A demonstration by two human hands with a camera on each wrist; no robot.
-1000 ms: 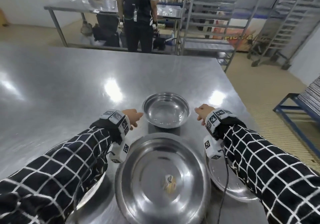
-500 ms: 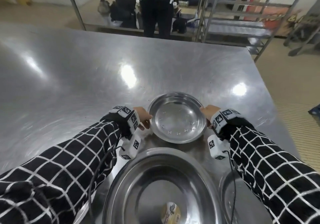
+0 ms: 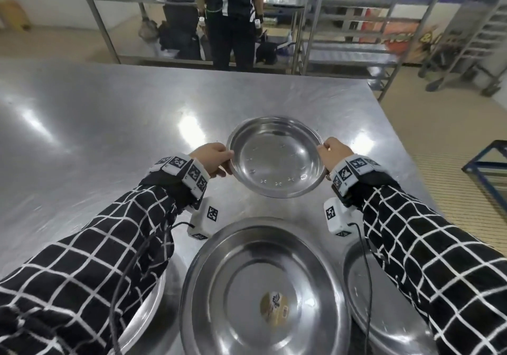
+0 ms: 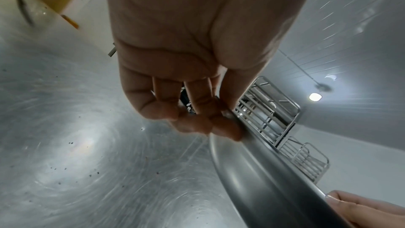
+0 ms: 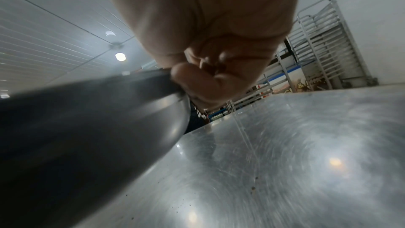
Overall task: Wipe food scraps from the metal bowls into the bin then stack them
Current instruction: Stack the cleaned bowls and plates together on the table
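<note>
A small metal bowl (image 3: 275, 157) hangs above the steel table (image 3: 96, 135), held by both hands. My left hand (image 3: 212, 160) pinches its left rim, and my right hand (image 3: 333, 153) grips the right rim. In the left wrist view the left hand (image 4: 210, 120) has fingers curled under the small bowl's rim (image 4: 263, 171). The right wrist view shows the right hand (image 5: 197, 82) clamped on the small bowl's edge (image 5: 98, 119). A large metal bowl (image 3: 263, 291) with a label in its bottom sits close in front of me. No bin is in view.
Two more metal bowls lie under my arms, one at the left (image 3: 148, 308) and one at the right (image 3: 384, 313). A person in black (image 3: 230, 20) stands beyond the table's far edge. Metal racks (image 3: 351, 20) fill the back right.
Both hands closed on the small bowl's rim and lifted it off the table. It has tilted slightly toward me.
</note>
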